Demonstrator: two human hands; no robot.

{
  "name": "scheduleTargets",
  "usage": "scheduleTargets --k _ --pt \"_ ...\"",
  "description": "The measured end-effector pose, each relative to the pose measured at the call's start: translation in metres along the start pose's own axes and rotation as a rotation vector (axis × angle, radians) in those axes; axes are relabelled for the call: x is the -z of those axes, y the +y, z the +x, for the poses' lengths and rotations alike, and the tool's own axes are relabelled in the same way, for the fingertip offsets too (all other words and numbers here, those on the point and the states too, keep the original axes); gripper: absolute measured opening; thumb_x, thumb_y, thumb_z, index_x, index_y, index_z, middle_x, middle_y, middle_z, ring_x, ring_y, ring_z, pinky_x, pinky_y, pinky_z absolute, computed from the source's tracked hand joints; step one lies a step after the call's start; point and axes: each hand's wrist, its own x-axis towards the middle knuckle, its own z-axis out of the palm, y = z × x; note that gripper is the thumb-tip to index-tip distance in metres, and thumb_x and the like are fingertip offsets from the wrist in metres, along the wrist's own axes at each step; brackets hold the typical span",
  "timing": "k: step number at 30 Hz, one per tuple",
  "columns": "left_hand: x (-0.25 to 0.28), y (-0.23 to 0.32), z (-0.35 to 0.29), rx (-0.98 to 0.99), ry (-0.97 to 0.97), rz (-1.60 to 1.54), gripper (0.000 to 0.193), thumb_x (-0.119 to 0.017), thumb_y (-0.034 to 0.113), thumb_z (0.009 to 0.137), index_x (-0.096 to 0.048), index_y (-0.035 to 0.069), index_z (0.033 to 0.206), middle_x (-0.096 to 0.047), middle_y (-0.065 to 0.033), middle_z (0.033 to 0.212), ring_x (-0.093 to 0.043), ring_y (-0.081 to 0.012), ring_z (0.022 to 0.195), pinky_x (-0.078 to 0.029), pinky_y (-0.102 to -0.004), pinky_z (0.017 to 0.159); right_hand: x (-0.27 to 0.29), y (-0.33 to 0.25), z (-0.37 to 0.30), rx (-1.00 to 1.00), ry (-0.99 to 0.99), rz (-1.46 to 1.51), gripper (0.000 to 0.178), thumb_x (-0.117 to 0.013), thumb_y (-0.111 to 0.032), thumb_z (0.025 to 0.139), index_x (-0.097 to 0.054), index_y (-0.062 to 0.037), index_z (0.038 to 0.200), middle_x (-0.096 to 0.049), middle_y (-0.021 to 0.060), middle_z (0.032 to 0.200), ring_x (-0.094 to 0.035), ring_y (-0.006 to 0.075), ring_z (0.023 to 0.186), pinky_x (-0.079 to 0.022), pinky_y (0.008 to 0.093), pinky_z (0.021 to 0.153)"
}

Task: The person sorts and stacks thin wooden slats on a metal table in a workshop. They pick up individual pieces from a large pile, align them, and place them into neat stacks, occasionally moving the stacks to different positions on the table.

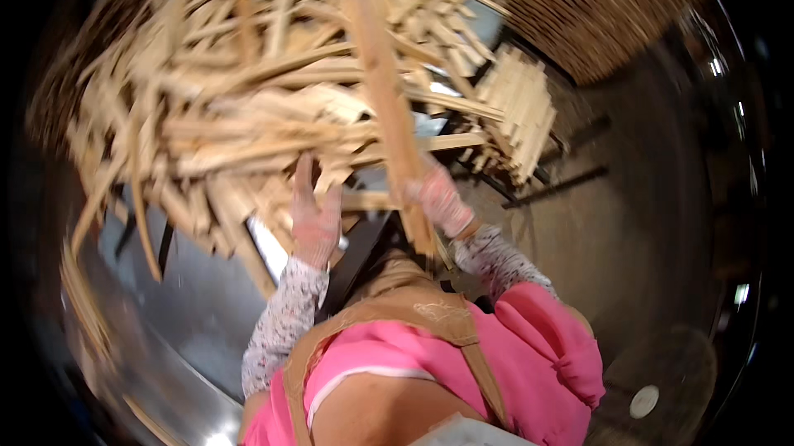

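My right hand point(444, 201), in a pale pinkish glove, is closed around the near end of a long wooden board point(376, 74). The board slants up and away from me over a large heap of loose wood strips point(256, 127). My left hand point(316, 218), gloved alike, is at the near edge of the heap with its fingers stretched out and apart. Nothing shows in its grip. Some blur softens the board and the right hand.
A neat stack of short strips point(517, 111) stands right of the heap. Beyond it is a large bundle of thin brown sticks point(608, 7). A shiny metal surface point(186, 322) lies at the left, dark bars point(562, 187) jut out at the right, and a round white object point(643, 401) is low right.
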Motion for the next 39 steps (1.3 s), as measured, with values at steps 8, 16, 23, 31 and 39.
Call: scheduleTargets --k 8,16,23,31,39 --pt "-0.127 -0.046 0.035 -0.241 -0.45 0.573 0.056 -0.075 0.018 0.086 -0.061 -0.003 0.136 -0.057 -0.0289 0.142 -0.051 -0.0498 0.135 -0.037 -0.0573 0.12 0.484 0.201 0.015 -0.514 1.076 -0.576 0.052 -0.076 -0.033 0.092 -0.069 -0.0039 0.135 -0.077 0.0229 0.117 -0.075 0.0364 0.112 -0.062 0.0447 0.09" --pt "-0.108 -0.101 0.003 -0.278 -0.563 0.953 0.072 -0.068 0.042 0.097 -0.047 0.011 0.157 -0.047 -0.0253 0.16 -0.043 -0.0509 0.148 -0.03 -0.0665 0.124 0.563 0.319 0.035 -0.857 1.12 -0.653 0.054 -0.075 -0.041 0.09 -0.072 -0.0062 0.131 -0.074 0.0249 0.126 -0.068 0.0431 0.122 -0.054 0.0476 0.103" --pt "-0.112 -0.096 0.007 -0.232 -0.611 1.082 0.065 -0.075 0.031 0.091 -0.057 0.008 0.148 -0.047 -0.028 0.159 -0.043 -0.0554 0.145 -0.034 -0.0668 0.122 0.618 0.376 0.107 -0.972 1.002 -0.706 0.069 -0.049 -0.059 0.105 -0.065 -0.004 0.142 -0.07 0.0279 0.134 -0.061 0.0474 0.133 -0.05 0.0552 0.109" --pt "-0.137 -0.067 0.043 -0.254 -0.578 0.853 0.059 -0.077 0.031 0.092 -0.062 0.006 0.143 -0.059 -0.0228 0.147 -0.057 -0.0456 0.132 -0.044 -0.0568 0.112 0.492 0.322 0.025 -0.296 0.907 -0.928 0.05 -0.075 -0.03 0.096 -0.068 -0.0083 0.141 -0.073 0.0211 0.128 -0.068 0.0395 0.12 -0.054 0.0471 0.104" --pt "-0.317 -0.057 0.187 -0.348 -0.661 0.796 0.065 -0.076 0.023 0.091 -0.055 0.005 0.15 -0.057 -0.0214 0.15 -0.051 -0.0412 0.142 -0.038 -0.0532 0.122 0.403 0.284 0.056 -0.262 0.434 -1.341 0.082 -0.079 -0.037 0.085 -0.051 -0.0091 0.157 -0.07 0.015 0.126 -0.065 0.0355 0.117 -0.052 0.0479 0.102"
